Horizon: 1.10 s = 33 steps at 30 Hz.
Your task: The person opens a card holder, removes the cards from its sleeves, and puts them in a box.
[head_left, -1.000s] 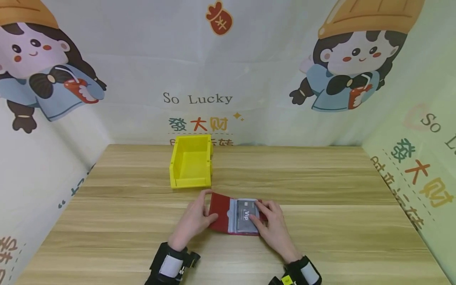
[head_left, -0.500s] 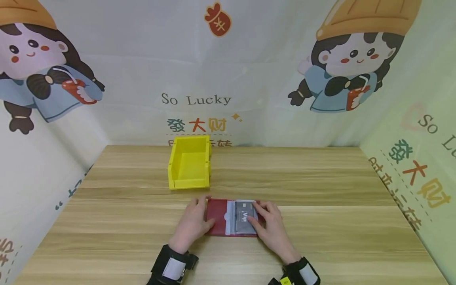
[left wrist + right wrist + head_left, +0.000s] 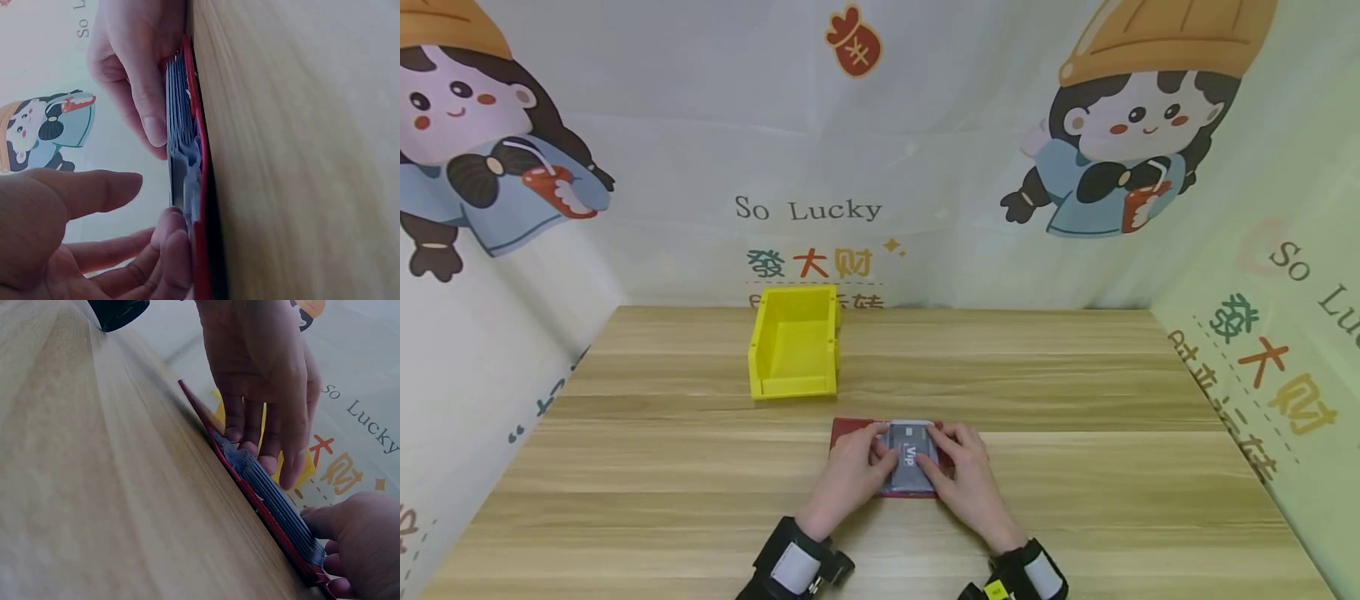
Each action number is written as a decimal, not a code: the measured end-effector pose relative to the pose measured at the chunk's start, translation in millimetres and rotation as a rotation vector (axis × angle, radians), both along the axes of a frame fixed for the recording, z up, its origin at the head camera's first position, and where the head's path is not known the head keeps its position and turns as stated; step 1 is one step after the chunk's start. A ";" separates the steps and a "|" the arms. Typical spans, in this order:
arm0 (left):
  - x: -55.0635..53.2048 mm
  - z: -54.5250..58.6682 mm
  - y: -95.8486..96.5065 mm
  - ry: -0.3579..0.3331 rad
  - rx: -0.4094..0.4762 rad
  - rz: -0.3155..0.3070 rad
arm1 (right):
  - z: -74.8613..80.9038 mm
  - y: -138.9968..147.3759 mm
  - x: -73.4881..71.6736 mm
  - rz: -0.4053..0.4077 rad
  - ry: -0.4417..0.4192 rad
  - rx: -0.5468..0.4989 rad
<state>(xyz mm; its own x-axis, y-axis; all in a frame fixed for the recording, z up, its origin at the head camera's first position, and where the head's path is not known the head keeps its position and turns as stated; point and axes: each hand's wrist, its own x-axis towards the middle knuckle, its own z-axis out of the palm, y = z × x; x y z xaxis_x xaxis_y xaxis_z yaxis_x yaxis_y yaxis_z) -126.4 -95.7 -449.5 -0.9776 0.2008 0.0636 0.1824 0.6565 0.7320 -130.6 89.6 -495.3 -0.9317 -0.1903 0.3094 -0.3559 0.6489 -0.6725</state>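
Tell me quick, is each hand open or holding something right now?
Left hand: open, fingers touching the red card holder, thumb off it.
Right hand: closed, holding the red card holder's right side.

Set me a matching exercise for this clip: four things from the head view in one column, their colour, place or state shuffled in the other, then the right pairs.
Things:
1. bin
2. wallet
3. card
4. right hand

Descriptions:
A. grey, marked "Vip"
B. gripping something at its right side
C. yellow, towards the far edge of the table
D. red, lying open

Right pairs: 1-C, 2-D, 3-A, 4-B
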 end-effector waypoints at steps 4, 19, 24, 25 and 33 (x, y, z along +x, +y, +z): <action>-2.5 -4.8 -2.2 -0.022 0.050 0.002 | 0.4 -0.5 -0.4 0.001 0.003 0.001; -4.6 -12.5 -8.6 -0.111 0.202 -0.004 | -2.0 0.6 -1.4 0.004 0.019 0.046; -3.9 -9.6 -8.7 -0.144 0.239 -0.003 | -0.9 0.5 -1.5 0.005 -0.003 0.037; -3.9 -9.3 -8.7 -0.147 0.243 -0.001 | -0.6 0.5 -1.5 0.007 -0.009 0.035; -5.0 -9.5 -8.8 -0.167 0.234 0.022 | -1.3 0.2 -2.1 0.024 -0.008 0.063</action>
